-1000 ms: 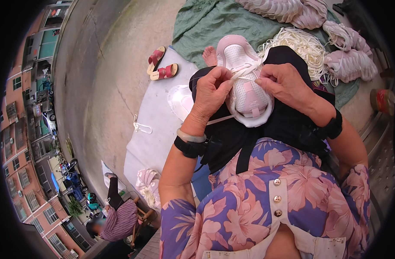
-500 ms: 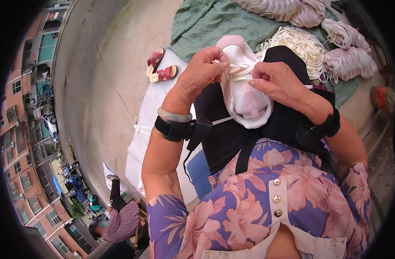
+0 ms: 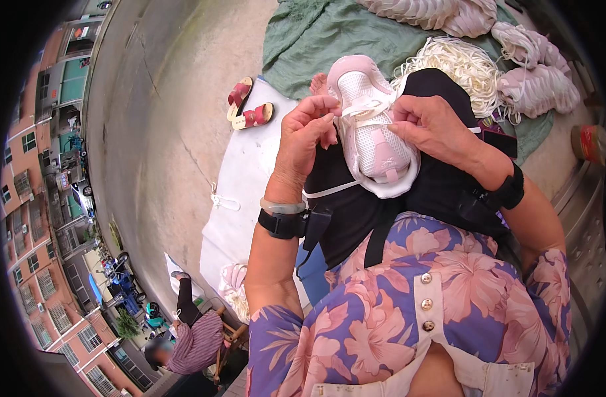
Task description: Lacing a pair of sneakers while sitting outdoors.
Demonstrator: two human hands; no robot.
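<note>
A pink and white mesh shoe (image 3: 376, 153) lies on my black-clad lap, its toe end toward me. White shoelace (image 3: 368, 109) crosses its opening in a loose bow or loops. At the left edge of the shoe, my left hand (image 3: 308, 132) is curled, thumb and forefinger closed around a lace end; the exact grip is small to see. My right hand (image 3: 427, 126) pinches the lace on the other side, fingertips close above the mesh. Both wrists carry black straps, and a white strip lies across my lap below the left hand.
A pile of cream laces (image 3: 448, 73) and bundled pink shoes (image 3: 538, 89) lie on green cloth (image 3: 343, 40). Red sandals (image 3: 253, 116) rest by a white sheet (image 3: 250, 172). A dark phone (image 3: 500, 141) lies right; a jar (image 3: 591, 144) stands beyond. Another person (image 3: 197, 341) sits lower left.
My left hand has moved left and slightly down, away from the middle of the shoe. The right hand stays nearly in place. Bare toes now show beyond the left hand.
</note>
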